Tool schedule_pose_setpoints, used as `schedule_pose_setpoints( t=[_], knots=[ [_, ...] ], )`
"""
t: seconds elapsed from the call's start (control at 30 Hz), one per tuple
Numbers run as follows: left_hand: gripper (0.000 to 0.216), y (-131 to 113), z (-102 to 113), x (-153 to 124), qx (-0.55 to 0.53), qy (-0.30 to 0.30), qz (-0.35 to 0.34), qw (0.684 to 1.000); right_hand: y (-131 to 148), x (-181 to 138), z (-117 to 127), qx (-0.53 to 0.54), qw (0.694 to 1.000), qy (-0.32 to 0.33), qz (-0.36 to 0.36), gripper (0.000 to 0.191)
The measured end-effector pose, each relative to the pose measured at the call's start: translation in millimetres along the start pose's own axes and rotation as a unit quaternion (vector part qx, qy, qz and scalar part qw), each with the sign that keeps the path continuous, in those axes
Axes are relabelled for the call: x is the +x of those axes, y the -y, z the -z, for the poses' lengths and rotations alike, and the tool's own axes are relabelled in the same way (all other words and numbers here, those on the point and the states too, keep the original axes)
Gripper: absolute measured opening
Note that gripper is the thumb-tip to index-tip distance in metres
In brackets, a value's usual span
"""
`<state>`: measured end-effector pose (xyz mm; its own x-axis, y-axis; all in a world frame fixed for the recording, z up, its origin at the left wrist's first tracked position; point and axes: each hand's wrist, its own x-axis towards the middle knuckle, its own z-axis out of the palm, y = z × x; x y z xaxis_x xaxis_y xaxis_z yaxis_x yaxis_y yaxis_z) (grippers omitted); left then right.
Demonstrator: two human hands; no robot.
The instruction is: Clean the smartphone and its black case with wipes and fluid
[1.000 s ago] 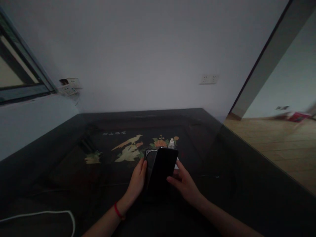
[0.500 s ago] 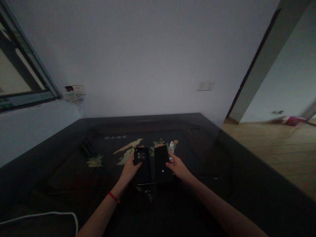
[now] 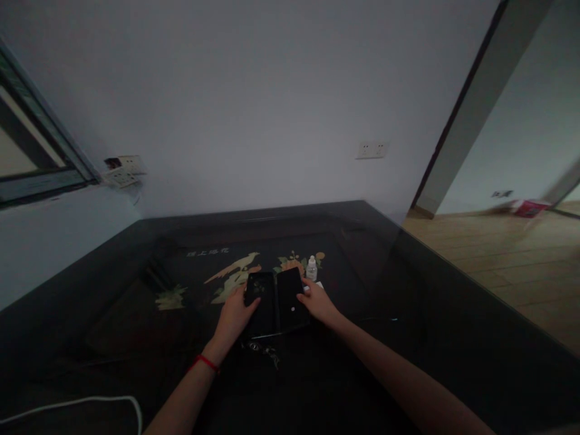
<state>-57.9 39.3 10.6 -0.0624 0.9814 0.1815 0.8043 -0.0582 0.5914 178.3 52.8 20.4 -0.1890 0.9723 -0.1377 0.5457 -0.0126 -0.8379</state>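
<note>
A black phone case [image 3: 266,308] with camera cut-outs near its top lies tilted in my left hand [image 3: 236,311], thumb over its front and fingers around the left edge. Close beside it, my right hand [image 3: 318,300] grips a flat black phone [image 3: 290,290] by its right edge; a small white dot glows low on its dark face. Their inner edges nearly meet; whether they touch I cannot tell. Below the case, a strap with metallic charms [image 3: 264,350] rests on the table. Behind my right hand stand a small clear bottle with a white cap [image 3: 312,269] and a partly hidden white item [image 3: 319,284].
The dark glossy table [image 3: 362,362] carries a painted bird and flowers. A white cable [image 3: 90,399] curves at the lower left. Sockets [image 3: 372,150] sit on the wall behind; a window [image 3: 31,133] is at left, and wooden floor [image 3: 498,254] lies beyond the right edge.
My right hand has brought the phone leftward, closing most of the gap to the case. My left hand keeps hold of the case. The whole view has shifted slightly.
</note>
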Motion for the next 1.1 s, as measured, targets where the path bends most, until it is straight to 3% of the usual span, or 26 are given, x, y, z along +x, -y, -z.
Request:
schedule_pose_setpoints(
  t=[0.2,0.4,0.73,0.9,1.0,1.1],
  knots=[
    [0.053,-2.3,-2.2,-3.4,0.06,0.01,-0.001,0.998,7.5,-7.5,8.7,-0.143,0.989,-0.003,0.02,0.048],
    [0.053,-5.3,-2.9,-4.0,0.101,0.024,0.003,0.995,14.6,-14.7,6.8,-0.244,0.969,0.012,0.024,0.034],
    [0.064,-18.0,7.3,-3.4,0.158,0.021,0.005,0.987,17.4,-23.2,3.0,-0.3,0.954,-0.005,0.016,0.032],
    [0.047,-53.4,5.5,8.8,0.139,0.033,-0.101,0.985,14.0,-29.4,11.9,-0.293,0.956,-0.025,0.024,0.042],
    [0.045,-75.4,-13.0,13.2,0.129,0.077,-0.18,0.972,14.1,-30.4,32.4,-0.277,0.958,-0.065,0.027,0.036],
    [0.059,-84.5,-35.0,11.7,0.131,0.114,-0.215,0.961,18.1,-23.8,63.1,-0.258,0.959,-0.115,0.037,0.025]
  ],
)
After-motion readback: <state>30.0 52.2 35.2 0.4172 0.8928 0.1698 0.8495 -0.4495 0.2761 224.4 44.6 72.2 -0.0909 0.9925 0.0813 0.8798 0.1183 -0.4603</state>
